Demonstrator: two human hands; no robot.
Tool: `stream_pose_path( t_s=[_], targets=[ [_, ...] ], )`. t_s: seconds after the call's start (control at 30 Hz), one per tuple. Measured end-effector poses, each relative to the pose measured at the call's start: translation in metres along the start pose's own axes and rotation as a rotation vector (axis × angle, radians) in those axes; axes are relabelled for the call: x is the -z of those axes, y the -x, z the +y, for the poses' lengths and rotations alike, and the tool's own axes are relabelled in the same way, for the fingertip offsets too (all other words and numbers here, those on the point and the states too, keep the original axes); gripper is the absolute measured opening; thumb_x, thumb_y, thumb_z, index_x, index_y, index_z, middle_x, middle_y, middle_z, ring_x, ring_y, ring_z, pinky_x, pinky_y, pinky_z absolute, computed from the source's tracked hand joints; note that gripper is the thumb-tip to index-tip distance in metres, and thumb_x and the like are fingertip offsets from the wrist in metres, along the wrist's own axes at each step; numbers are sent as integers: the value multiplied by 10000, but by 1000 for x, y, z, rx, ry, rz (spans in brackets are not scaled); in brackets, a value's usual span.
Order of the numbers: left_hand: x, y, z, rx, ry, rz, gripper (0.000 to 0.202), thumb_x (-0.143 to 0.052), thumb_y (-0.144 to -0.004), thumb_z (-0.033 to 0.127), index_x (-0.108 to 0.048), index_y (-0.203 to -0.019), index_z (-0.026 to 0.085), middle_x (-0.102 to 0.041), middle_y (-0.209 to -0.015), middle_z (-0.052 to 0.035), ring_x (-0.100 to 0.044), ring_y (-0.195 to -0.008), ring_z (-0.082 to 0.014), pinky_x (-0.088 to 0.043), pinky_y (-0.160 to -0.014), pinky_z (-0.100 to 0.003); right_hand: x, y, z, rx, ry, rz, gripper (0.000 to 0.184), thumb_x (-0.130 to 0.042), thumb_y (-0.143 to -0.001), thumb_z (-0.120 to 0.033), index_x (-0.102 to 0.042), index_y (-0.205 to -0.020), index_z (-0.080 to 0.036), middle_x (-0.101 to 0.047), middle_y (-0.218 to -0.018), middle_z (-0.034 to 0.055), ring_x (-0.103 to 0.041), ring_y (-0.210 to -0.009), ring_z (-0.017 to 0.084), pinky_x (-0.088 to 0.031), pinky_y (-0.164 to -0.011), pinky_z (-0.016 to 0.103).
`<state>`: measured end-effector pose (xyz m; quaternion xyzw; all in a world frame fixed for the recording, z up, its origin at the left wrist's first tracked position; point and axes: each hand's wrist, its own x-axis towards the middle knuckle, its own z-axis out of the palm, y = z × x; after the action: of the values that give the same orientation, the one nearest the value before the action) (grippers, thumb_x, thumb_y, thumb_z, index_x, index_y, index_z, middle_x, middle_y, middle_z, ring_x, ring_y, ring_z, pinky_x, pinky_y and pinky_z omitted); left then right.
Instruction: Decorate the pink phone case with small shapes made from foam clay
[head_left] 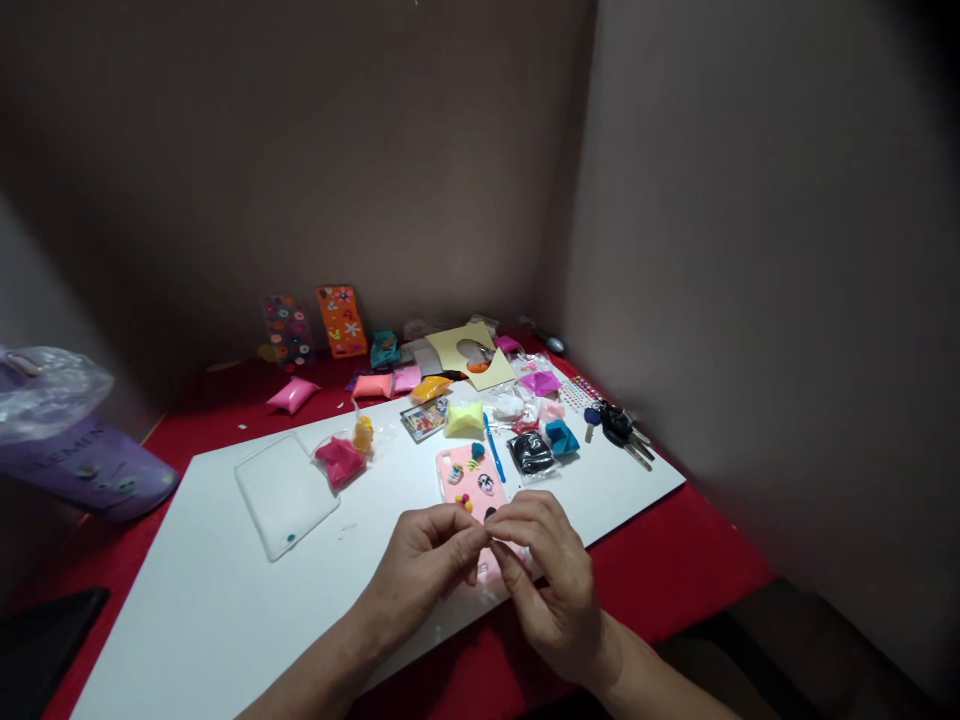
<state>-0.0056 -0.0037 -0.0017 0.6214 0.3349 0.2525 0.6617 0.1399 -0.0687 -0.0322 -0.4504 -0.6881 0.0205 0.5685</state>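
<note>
My left hand [424, 560] and my right hand [551, 585] meet fingertip to fingertip over the near end of a pink phone case [472, 482]. Between the fingertips sits something very small and dark, too small to name. The pink case lies on a white board [217, 590] and carries several little clay figures. A blue tool [493, 448] lies just right of the case. A clear phone case [285, 492] rests on the board to the left.
Small clay bags lie about: dark pink [341, 462], yellow [463, 418], black [531, 452], teal [562, 437]. Keys [622, 428] sit at the right. Two decorated cases [341, 320] lean on the back wall. A purple plastic bag [82, 455] stands left.
</note>
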Motion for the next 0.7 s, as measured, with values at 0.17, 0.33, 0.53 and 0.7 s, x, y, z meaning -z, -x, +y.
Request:
stream_pose_path(
  t_s=[0.17,0.33,0.53,0.7],
  targets=[
    [-2,1,4,-15,-26,25,311,-623,-791,358,-594,-587,126,-515,-496,11,-387,-440,-69,-271,-441,-201,-1,0,1,11,-21,0,309,-497,-797,-7,-571,-1021,-207,-629,-887,56,-562,-876,205,-494,-761,398],
    [-3,3,3,-42,-47,19,303,-607,-800,340,-587,-582,130,-516,-494,15,-394,-440,-68,-283,-442,-198,-2,2,1,-3,-16,-7,272,-507,-801,-19,-574,-999,-193,-622,-897,61,-553,-898,205,-484,-775,402],
    [4,-2,1,-79,-42,242,377,-578,-823,424,-575,-594,124,-490,-477,29,-361,-424,-53,-269,-428,-187,-4,2,3,-32,19,11,239,-522,-806,-14,-575,-977,-172,-605,-902,69,-548,-909,200,-471,-793,404],
    [8,-6,2,-89,46,388,372,-569,-829,449,-589,-655,121,-485,-479,42,-330,-390,-38,-238,-400,-180,-8,2,5,-28,93,-54,220,-526,-806,-22,-572,-961,-171,-601,-928,79,-537,-923,209,-458,-809,412]
  ],
)
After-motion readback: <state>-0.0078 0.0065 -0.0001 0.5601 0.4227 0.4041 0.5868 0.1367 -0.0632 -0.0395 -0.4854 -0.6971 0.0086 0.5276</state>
